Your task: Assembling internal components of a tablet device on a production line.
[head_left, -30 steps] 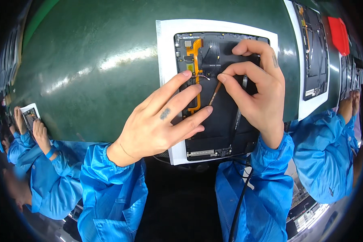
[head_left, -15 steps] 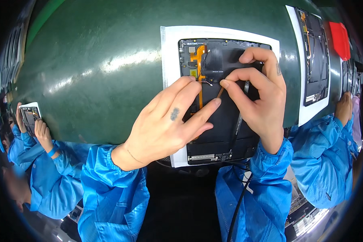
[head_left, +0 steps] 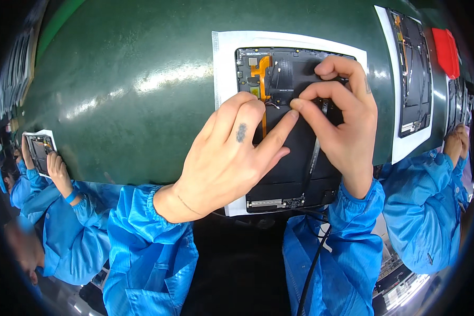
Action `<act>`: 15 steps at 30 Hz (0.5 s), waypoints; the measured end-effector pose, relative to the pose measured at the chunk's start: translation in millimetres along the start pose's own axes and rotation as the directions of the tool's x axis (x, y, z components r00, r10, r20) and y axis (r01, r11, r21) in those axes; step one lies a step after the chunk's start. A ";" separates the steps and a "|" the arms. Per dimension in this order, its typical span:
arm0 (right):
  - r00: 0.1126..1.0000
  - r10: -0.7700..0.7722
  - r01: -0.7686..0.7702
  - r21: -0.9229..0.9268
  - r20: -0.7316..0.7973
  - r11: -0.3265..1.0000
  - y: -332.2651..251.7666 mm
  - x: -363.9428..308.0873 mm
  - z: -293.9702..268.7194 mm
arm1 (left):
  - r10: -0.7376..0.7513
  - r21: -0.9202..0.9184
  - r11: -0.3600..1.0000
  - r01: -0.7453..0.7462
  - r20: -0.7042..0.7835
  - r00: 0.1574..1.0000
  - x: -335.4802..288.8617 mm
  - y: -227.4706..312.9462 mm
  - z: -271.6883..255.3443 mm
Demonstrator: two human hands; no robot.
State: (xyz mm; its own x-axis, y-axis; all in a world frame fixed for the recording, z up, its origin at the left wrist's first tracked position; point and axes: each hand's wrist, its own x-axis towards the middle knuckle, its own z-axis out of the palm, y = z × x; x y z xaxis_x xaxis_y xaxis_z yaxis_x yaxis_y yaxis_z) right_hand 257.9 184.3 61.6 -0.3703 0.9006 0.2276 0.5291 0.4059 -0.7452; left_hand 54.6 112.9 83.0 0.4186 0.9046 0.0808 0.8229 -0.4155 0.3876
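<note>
An opened tablet (head_left: 292, 152) with a black inside lies in front of me, an orange flex cable (head_left: 264, 79) along its left part. My left hand (head_left: 226, 152) rests over its left side, index finger stretched out and the other fingers bent down near a thin cable with a small white connector (head_left: 274, 106). Thumb and index finger of my right hand (head_left: 342, 116) pinch together just above the left index fingertip. Whatever lies in that pinch is hidden. A dark strip cable (head_left: 314, 158) runs down the tablet beside my right hand.
White sheet (head_left: 225, 68) lies under the tablet on the green table (head_left: 126, 116). To the right are another opened tablet (head_left: 415, 73) and a red tray (head_left: 445, 52). Co-workers in blue sleeves sit on both sides; the left one holds a small tablet (head_left: 38, 152). A black cable (head_left: 312, 268) hangs by my right arm.
Both hands have shifted slightly right. The left index fingertip has moved up toward the right hand's pinch. A thin brown strip seen between them before is now out of sight.
</note>
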 end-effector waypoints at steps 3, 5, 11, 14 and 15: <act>0.989 0.029 0.000 0.195 -0.146 0.981 4.2 -1.1 -9.1 | -0.020 -0.032 0.999 0.020 0.004 1.000 4.9 0.5 0.5; 0.984 -0.014 0.017 0.018 -0.178 1.000 4.7 -8.0 -26.6 | -0.007 -0.060 0.998 0.007 -0.011 1.000 9.6 -4.4 -1.3; 0.992 0.099 -0.110 -0.166 -0.074 0.980 -0.6 -21.3 -28.9 | 0.017 -0.165 0.985 -0.039 -0.136 0.991 4.0 -8.3 -3.9; 0.991 0.007 -0.039 -0.243 -0.132 0.969 8.3 -19.5 -21.6 | -0.013 -0.309 0.949 -0.054 -0.211 0.977 -13.3 0.4 -16.3; 0.991 -0.005 -0.028 -0.245 -0.131 0.969 7.8 -20.0 -21.7 | -0.044 -0.445 0.894 -0.045 -0.189 0.981 -21.7 5.8 -16.3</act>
State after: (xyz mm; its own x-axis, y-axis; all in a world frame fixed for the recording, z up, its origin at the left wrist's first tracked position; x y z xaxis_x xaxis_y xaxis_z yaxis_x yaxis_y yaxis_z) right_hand 286.0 172.9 64.8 -0.2698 0.9114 0.3109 0.7098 0.4064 -0.5753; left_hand 44.0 92.5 98.4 0.3016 0.9239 0.2357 0.5461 -0.3700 0.7516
